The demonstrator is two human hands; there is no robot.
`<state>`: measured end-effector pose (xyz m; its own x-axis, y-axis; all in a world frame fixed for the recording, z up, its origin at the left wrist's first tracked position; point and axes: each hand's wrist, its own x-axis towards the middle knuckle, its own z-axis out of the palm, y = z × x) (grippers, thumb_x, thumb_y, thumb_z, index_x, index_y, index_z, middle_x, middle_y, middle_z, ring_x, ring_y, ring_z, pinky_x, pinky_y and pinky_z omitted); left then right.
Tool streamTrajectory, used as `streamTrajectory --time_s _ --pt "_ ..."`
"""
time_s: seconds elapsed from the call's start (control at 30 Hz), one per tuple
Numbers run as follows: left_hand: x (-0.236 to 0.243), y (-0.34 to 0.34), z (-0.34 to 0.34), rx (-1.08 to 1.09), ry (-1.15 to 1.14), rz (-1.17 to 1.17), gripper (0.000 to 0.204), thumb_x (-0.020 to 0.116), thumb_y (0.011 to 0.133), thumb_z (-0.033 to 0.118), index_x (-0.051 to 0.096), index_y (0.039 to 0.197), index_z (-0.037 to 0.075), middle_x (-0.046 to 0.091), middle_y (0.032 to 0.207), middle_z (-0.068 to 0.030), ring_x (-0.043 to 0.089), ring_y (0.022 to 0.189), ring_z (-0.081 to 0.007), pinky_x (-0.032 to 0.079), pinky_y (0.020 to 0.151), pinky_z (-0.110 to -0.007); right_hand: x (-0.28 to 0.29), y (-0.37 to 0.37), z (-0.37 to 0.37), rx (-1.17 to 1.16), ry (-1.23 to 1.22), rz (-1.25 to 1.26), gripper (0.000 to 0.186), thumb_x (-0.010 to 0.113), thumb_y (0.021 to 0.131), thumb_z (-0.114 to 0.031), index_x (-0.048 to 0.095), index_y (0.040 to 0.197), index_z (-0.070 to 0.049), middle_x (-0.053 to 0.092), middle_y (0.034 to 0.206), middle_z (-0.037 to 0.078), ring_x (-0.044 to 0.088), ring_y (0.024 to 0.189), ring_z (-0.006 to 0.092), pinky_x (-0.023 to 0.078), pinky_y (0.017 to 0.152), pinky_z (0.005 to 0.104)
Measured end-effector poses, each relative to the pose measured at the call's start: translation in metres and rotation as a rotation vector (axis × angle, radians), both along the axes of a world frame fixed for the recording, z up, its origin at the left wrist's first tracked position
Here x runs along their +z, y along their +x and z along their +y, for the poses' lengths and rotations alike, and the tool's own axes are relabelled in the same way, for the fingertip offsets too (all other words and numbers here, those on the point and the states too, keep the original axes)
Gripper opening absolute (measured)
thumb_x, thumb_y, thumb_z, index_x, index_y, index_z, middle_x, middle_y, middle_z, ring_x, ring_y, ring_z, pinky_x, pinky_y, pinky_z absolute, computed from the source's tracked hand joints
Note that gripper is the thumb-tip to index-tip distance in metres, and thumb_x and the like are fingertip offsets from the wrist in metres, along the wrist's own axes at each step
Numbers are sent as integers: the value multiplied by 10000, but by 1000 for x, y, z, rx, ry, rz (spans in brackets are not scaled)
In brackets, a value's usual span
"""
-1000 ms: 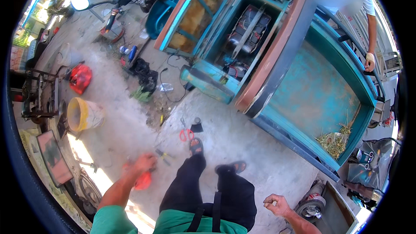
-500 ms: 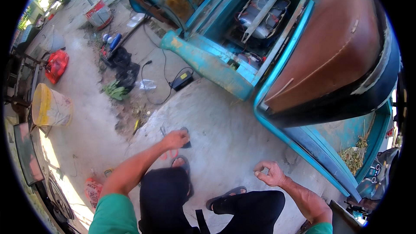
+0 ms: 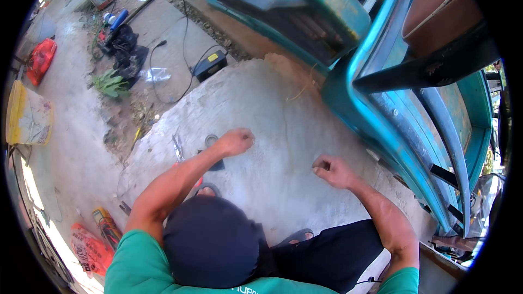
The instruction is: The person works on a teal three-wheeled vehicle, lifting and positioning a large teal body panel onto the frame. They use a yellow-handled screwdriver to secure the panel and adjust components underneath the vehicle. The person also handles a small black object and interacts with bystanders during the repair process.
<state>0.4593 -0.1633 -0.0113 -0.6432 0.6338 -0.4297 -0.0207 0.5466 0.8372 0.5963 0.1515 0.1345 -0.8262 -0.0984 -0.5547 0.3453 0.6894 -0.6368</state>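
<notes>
Over the bare concrete, my left hand (image 3: 237,141) is closed with its fingers curled in. Whatever it may hold is hidden. To its right, my right hand (image 3: 333,171) is also curled, thumb against the fingers, and I cannot make out anything in it. The hands are apart. Just left of my left hand lie a dark ring-shaped roll (image 3: 211,140) and a flat black piece (image 3: 218,165), partly behind the forearm. Silver-bladed scissors or pliers (image 3: 177,148) with red handles lie beyond that forearm, partly covered by it.
A turquoise vehicle body (image 3: 354,103) rises on the right. A black charger box (image 3: 210,66) with cables lies ahead, near a black plastic bag (image 3: 126,49). At left stand a yellow-white bucket (image 3: 32,114) and, nearer, an orange-red bag (image 3: 90,249) beside a yellow-edged device (image 3: 107,226).
My view has dropped lower, with my knees bent up. Both hands have moved up in the picture and closer together. The vehicle's open compartment has mostly left the view.
</notes>
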Motion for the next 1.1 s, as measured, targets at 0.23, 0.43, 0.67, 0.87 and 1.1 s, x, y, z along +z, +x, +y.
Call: streamTrajectory --time_s 0.23,0.43,0.67,0.87,1.1 --pt "4 24 25 -56 123 -224 330 586 878 227 653 1112 4 691 962 -130 668 821 -203 529 764 -339 -6 15 25 -136 121 -10 261 659 849 -216 659 1006 -7 681 823 103 646 771 193 514 745 331" --pt "4 18 14 37 163 -319 327 592 882 223 648 1118 4 692 970 -126 668 812 -206 519 790 -351 -11 -12 32 -150 480 132 466 658 822 -226 564 1231 -25 636 1130 199 616 1047 338 473 930 413" --pt "9 23 -17 114 201 -334 301 596 896 211 649 1110 7 689 955 -117 664 793 -187 512 759 -344 -55 -47 59 21 901 430 636 648 851 -284 448 1380 6 523 1308 274 494 1208 434 363 1057 479" --pt "2 45 -38 170 278 -382 271 595 909 185 649 1101 2 683 906 -113 651 780 -165 508 729 -317 -146 -51 175 107 1059 472 464 531 962 -315 553 1280 22 540 1302 289 490 1223 450 350 1062 485" --pt "15 85 -78 306 176 -452 265 601 920 176 651 1125 16 684 910 -89 643 787 -138 510 737 -305 -183 -97 167 29 1089 479 381 469 1000 -304 605 1229 -31 591 1258 239 535 1171 448 411 998 504"
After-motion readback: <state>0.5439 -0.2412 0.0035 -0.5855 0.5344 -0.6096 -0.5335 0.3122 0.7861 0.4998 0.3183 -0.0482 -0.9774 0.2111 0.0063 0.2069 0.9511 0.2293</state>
